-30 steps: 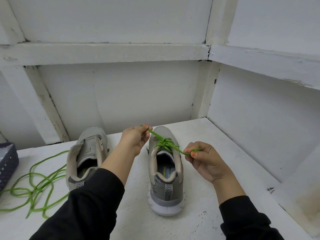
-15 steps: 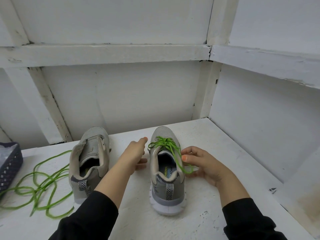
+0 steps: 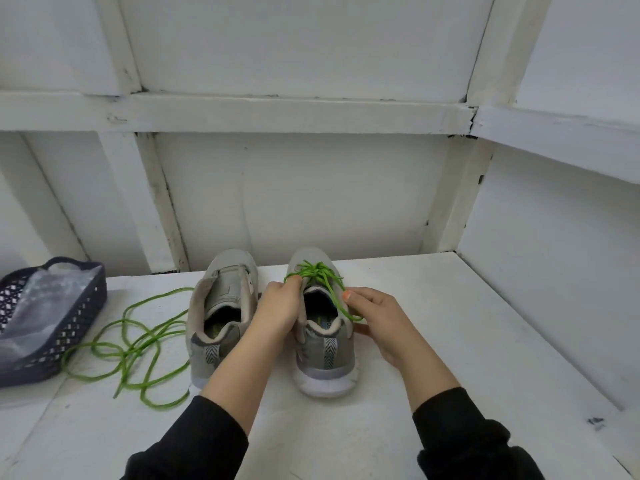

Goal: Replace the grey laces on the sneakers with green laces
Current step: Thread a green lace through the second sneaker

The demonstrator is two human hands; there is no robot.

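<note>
The left grip (image 3: 277, 308), a bare hand, is curled against the inner side of the right sneaker (image 3: 325, 355), its fingertips pinching a loop of the tied lace (image 3: 317, 271) at the top of the tongue. The right grip (image 3: 377, 318) is closed on the same lace: thumb and fingers hold one trailing end that runs down across the shoe's opening and over its right edge. That green lace is threaded and bunched over the front of this sneaker, which stands upright on the white tabletop (image 3: 450, 323), heel toward the person. Just beside it stands the left sneaker (image 3: 221, 306), with open eyelets and the tongue bare. Further left a loose lace (image 3: 133, 344), also green, lies in tangled loops on the tabletop. At the far left edge sits a dark basket (image 3: 74, 327) with clear plastic inside. Black sleeves (image 3: 194, 441) cover both forearms.
</note>
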